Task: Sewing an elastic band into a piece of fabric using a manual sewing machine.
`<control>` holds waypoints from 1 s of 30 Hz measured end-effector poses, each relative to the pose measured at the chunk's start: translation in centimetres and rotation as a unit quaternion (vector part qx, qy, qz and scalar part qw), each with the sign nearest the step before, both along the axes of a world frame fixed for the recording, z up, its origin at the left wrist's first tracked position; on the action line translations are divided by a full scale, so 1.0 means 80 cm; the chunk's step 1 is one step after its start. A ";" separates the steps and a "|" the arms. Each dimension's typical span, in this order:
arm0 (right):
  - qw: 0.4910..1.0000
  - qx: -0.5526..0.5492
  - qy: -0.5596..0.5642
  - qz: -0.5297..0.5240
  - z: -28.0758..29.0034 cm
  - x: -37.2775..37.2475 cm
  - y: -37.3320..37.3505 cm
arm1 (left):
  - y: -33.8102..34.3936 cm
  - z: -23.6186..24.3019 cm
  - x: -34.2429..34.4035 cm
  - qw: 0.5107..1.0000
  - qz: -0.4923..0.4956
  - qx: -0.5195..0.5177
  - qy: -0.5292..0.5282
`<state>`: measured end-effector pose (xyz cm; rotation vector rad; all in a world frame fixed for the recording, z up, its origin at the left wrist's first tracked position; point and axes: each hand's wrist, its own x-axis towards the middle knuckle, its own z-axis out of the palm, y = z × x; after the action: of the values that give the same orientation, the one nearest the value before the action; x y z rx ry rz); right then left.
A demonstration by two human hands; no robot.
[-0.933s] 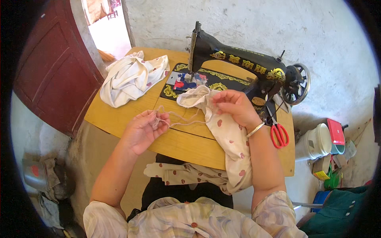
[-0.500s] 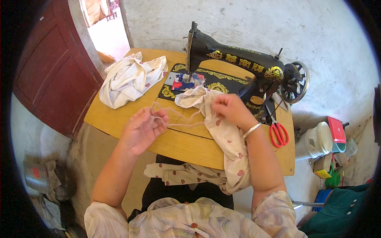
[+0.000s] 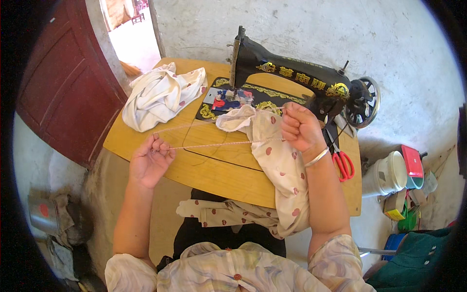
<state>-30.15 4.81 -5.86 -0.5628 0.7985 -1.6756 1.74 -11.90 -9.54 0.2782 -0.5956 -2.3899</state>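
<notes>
Between my hands stretches a thin pinkish-white cord point(image 3: 214, 145), doubled into two strands and pulled nearly straight. My left hand point(image 3: 152, 158) grips one end, fingers curled, at the table's left front. My right hand point(image 3: 303, 129) is closed round the other end, in front of the sewing machine arm. Below the cord lies a cream cloth garment with dark red hearts point(image 3: 278, 156), which runs over the table's front edge onto my lap. The black sewing machine point(image 3: 287, 63) stands behind, with blue, red and white fabric scraps point(image 3: 232, 99) under its needle area.
A second cream cloth piece point(image 3: 158, 100) lies heaped at the table's left. Red-handled scissors point(image 3: 344, 166) rest on the wooden table point(image 3: 224, 177) at the right. White buckets point(image 3: 386, 173) and a red box point(image 3: 412, 159) stand on the floor to the right. A dark red door point(image 3: 68, 82) is at left.
My hands have moved apart, the left one left and down, the right one right. The slack, wavy cord is now drawn taut between them.
</notes>
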 end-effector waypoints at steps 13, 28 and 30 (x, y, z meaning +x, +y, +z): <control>0.843 0.049 0.533 -0.044 0.026 0.056 -0.010 | 0.096 0.050 -0.050 0.963 -0.184 -0.149 -0.127; 0.814 0.030 0.572 -0.099 0.015 0.197 0.111 | 0.154 0.051 -0.042 0.978 -0.141 -0.118 -0.099; 0.808 0.032 0.582 -0.085 0.004 0.194 0.125 | 0.155 0.045 -0.036 0.946 -0.100 -0.243 -0.192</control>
<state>-14.67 14.81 -5.50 -1.5647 1.8013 -1.3189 -1.15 0.48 -5.97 0.4841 -1.4256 -2.2911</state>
